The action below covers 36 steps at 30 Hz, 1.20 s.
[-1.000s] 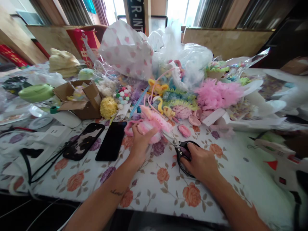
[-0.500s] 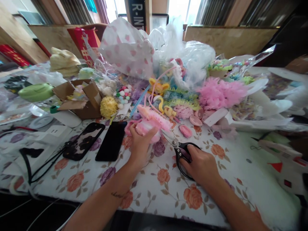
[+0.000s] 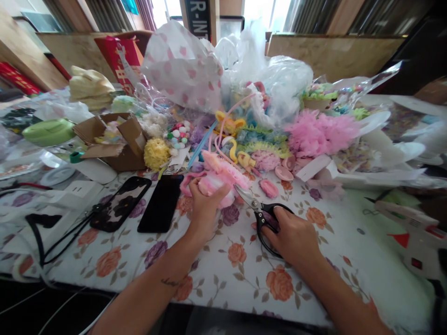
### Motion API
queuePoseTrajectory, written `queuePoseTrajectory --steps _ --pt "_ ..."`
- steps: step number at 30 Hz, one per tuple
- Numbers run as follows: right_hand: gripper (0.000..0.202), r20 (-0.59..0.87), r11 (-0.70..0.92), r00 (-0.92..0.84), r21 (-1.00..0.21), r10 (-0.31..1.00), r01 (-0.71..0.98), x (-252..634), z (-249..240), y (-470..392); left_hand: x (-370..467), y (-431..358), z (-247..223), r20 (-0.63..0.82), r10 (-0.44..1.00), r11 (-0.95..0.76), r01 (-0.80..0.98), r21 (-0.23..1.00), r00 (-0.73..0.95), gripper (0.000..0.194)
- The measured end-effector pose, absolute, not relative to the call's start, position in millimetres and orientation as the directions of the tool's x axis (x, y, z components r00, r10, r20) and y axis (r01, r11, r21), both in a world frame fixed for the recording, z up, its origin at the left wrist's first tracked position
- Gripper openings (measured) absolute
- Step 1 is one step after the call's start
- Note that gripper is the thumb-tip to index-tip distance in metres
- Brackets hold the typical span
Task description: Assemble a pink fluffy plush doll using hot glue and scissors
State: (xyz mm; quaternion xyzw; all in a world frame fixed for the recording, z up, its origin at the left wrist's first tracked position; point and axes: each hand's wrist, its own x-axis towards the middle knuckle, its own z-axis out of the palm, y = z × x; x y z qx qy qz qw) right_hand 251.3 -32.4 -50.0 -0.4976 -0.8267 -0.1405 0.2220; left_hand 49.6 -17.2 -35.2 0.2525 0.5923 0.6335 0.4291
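Observation:
My left hand [image 3: 206, 202] is closed on a fluffy pink and white bundle [image 3: 223, 174], thumb on its right side and fingers at its left. What exactly the bundle is I cannot make out. In my right hand [image 3: 295, 235] are scissors [image 3: 260, 209] with black handles, fingers through the loops. Their blades point up and left, with the tips at the bundle's right lower edge. Whether the tips touch it I cannot tell. A small pink oval piece [image 3: 268, 188] lies just beyond the scissors on the flowered tablecloth [image 3: 223, 270].
Two phones, one patterned [image 3: 122, 202] and one black [image 3: 161, 203], lie left of my left hand. Behind are a cardboard box [image 3: 118, 144], a yellow pompom [image 3: 157, 154], pink tulle [image 3: 321, 132] and plastic bags [image 3: 185, 70]. A glue gun [image 3: 412, 228] stands at the right.
The scissors' blades look slightly further apart from the bundle's edge, and my right hand has shifted a little right. My left hand keeps its hold. The view has moved slightly.

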Motion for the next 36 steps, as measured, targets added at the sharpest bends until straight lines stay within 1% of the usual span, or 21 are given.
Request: queuePoseTrajectory --steps 5,9,15,19,25,29,36 --pt "0.015 0.492 0.462 -0.412 0.023 0.767 0.887 249.7 -48.4 -32.1 52.0 -17.0 -33.1 -0.177 0.818 0.105 -0.161 0.981 -0.547 0.071" --pt "0.014 0.475 0.447 -0.401 0.018 0.783 0.894 248.5 -48.3 -32.7 51.1 -16.7 -32.9 -0.182 0.827 0.127 -0.139 0.982 -0.532 0.072" --pt "0.017 0.482 0.443 -0.387 -0.003 0.786 0.896 248.3 -49.9 -33.5 48.4 -16.6 -31.3 -0.157 0.824 0.098 -0.137 0.986 -0.545 0.070" --pt "0.016 0.465 0.445 -0.386 -0.017 0.796 0.896 248.2 -50.0 -33.9 49.0 -17.4 -33.5 -0.159 0.824 0.141 -0.074 0.987 -0.545 0.072" --pt "0.016 0.474 0.440 -0.394 0.015 0.788 0.898 248.8 -49.8 -33.4 49.8 -18.3 -31.4 -0.144 0.830 0.109 -0.096 0.989 -0.538 0.073" --pt "0.016 0.450 0.434 -0.391 0.008 0.803 0.901 249.0 -52.4 -33.2 50.8 -18.7 -29.8 -0.153 0.850 0.102 -0.128 0.987 -0.504 0.071" --pt "0.015 0.399 0.419 -0.389 0.014 0.830 0.908 247.1 -55.1 -33.6 48.1 -16.8 -33.4 -0.151 0.850 0.142 -0.056 0.988 -0.504 0.073"
